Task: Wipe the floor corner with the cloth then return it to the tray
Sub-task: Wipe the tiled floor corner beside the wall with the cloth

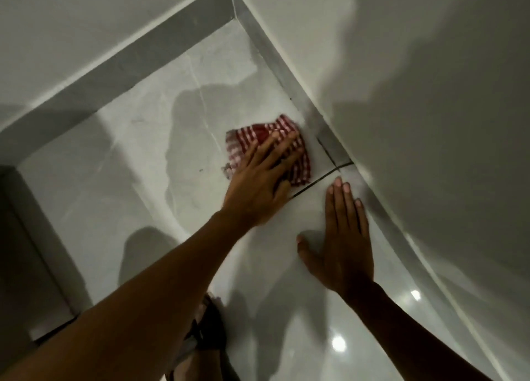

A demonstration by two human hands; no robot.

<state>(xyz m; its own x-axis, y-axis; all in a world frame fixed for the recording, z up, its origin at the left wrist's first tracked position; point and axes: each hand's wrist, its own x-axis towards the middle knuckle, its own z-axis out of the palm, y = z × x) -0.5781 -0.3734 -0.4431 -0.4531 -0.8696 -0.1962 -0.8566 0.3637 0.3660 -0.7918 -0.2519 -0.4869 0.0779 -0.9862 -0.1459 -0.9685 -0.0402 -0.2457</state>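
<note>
Cloth [271,148] with red and white checks lies crumpled on the grey floor tile [137,162], just beside the skirting [321,122] and some way short of the corner where the two skirtings meet. The left hand [259,185] presses flat on the cloth with fingers stretched out and together, not closed around it. The right hand [345,237] lies flat on the tile near the cloth, fingers straight, holding nothing, close to the same skirting.
</note>
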